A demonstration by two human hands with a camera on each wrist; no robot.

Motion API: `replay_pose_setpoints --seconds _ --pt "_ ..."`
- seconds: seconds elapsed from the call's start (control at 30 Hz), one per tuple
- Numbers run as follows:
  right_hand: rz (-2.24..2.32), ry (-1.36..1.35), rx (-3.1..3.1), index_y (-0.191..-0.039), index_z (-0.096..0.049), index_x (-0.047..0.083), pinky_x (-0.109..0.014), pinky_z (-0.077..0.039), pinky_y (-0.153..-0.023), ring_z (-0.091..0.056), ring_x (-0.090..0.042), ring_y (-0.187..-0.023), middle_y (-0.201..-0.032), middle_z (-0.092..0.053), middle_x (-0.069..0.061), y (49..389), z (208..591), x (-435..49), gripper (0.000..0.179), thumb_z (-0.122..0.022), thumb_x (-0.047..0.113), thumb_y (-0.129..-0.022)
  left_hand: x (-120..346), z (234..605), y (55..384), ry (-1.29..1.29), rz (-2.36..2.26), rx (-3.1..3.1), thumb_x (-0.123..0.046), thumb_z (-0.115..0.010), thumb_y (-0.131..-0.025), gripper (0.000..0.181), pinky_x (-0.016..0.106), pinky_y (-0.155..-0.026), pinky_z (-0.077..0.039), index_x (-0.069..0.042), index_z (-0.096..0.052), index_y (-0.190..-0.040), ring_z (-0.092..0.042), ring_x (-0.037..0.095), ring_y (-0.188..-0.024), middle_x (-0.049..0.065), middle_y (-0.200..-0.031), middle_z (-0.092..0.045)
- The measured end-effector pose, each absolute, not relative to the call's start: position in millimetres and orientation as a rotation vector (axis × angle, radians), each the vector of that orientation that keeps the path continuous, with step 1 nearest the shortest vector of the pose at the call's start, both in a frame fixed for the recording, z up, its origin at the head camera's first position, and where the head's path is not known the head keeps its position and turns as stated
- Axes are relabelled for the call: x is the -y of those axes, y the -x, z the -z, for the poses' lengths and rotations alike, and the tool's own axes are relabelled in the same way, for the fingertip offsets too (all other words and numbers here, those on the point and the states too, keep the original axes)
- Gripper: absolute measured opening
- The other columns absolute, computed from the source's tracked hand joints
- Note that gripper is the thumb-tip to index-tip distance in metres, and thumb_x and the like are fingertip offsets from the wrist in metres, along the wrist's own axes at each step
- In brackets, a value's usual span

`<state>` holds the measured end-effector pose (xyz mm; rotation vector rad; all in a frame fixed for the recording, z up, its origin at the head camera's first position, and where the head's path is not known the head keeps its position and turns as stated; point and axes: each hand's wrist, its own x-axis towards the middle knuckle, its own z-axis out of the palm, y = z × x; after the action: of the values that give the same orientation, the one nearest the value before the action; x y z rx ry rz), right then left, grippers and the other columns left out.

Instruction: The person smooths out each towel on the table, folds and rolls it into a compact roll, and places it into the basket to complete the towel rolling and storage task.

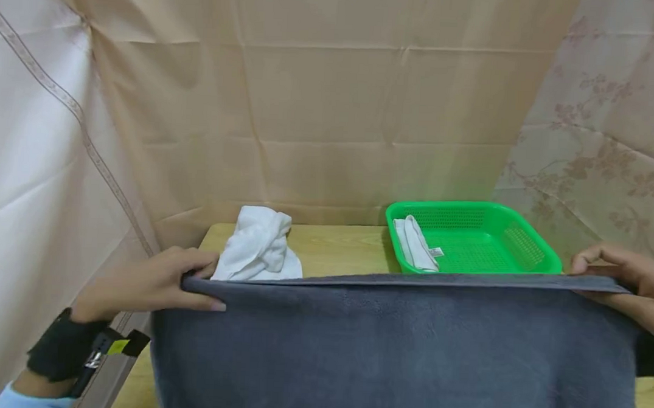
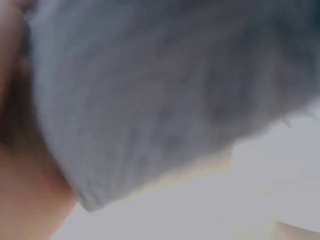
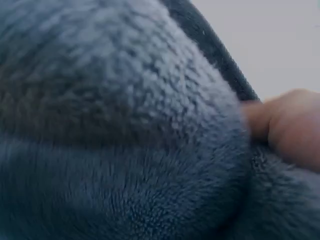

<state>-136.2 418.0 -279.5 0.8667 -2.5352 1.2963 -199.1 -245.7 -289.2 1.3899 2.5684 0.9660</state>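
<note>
A dark grey towel [image 1: 397, 347] hangs stretched between both hands, its top edge nearly level in the head view. The left hand [image 1: 159, 282] pinches its upper left corner, thumb on the near face and fingers behind. At the upper right corner the right hand [image 1: 630, 284] grips the same edge. In the left wrist view the towel [image 2: 150, 100] is blurred and fills most of the picture. Fuzzy pile of the towel [image 3: 150, 100] shows close up in the right wrist view, beside a finger [image 3: 295, 125].
Behind the towel, a crumpled white cloth [image 1: 262, 244] lies on the wooden table [image 1: 341, 244]. A green plastic basket [image 1: 500, 248] stands at the back right, with a folded white cloth [image 1: 415, 244] inside along its left wall. Hanging sheets [image 1: 320, 106] enclose the table.
</note>
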Motion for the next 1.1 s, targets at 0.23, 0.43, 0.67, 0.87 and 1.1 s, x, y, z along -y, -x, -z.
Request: replay_pose_setpoints --seconds 0.23,0.43,0.67,0.87,1.1 --pt "-0.739 -0.327 3.014 -0.115 -0.067 0.003 -0.035 -0.057 -0.068 -0.066 -0.003 -0.086 -0.109 -0.069 -0.016 164 347 -422 0.019 -0.064 -0.004 -0.097 244 367 245 -1.278 -0.243 -3.074 -0.033 -0.09 -0.079 0.031 0.044 -0.079 -0.039 -0.023 -0.063 -0.088 -0.052 0.01 -0.072 -0.012 -0.078 -0.056" --pt "-0.58 -0.328 2.83 -0.107 -0.072 0.006 -0.039 -0.055 -0.064 -0.068 -0.02 -0.08 -0.101 -0.07 -0.014 160 374 -426 0.018 -0.07 -0.005 -0.093 265 390 248 -1.275 -0.051 -3.288 -0.019 -0.097 -0.068 0.049 0.042 -0.067 -0.031 -0.018 -0.049 -0.081 -0.046 0.016 -0.064 -0.005 -0.068 -0.051" --pt "-0.469 -0.632 2.742 -0.096 -0.072 0.027 -0.019 -0.047 -0.058 -0.061 0.003 -0.078 -0.097 -0.071 0.011 116 386 -447 0.049 -0.084 -0.012 -0.068 296 393 209 -1.475 -0.422 -3.278 0.024 -0.08 -0.06 0.054 0.037 -0.065 -0.034 -0.022 -0.061 -0.08 -0.05 0.018 -0.076 -0.005 -0.085 -0.063" --pt "-0.939 -1.094 2.825 -0.096 -0.066 0.029 -0.016 -0.048 -0.064 -0.056 0.005 -0.094 -0.107 -0.065 0.015 70 428 -470 0.06 -0.079 -0.022 -0.066 310 410 161 -1.513 -0.742 -2.938 0.038 -0.062 -0.047 0.073 0.028 -0.064 -0.051 -0.029 -0.065 -0.077 -0.06 0.011 -0.084 -0.002 -0.1 -0.063" --pt "-1.279 -1.301 3.064 -0.109 -0.074 0.018 -0.023 -0.05 -0.066 -0.053 0.004 -0.096 -0.11 -0.061 0.012 68 470 -487 0.064 -0.057 -0.031 -0.071 318 423 146 -1.167 -0.676 -2.483 0.03 -0.055 -0.072 0.066 0.035 -0.083 -0.054 -0.021 -0.073 -0.108 -0.061 0.013 -0.104 -0.004 -0.115 -0.066"
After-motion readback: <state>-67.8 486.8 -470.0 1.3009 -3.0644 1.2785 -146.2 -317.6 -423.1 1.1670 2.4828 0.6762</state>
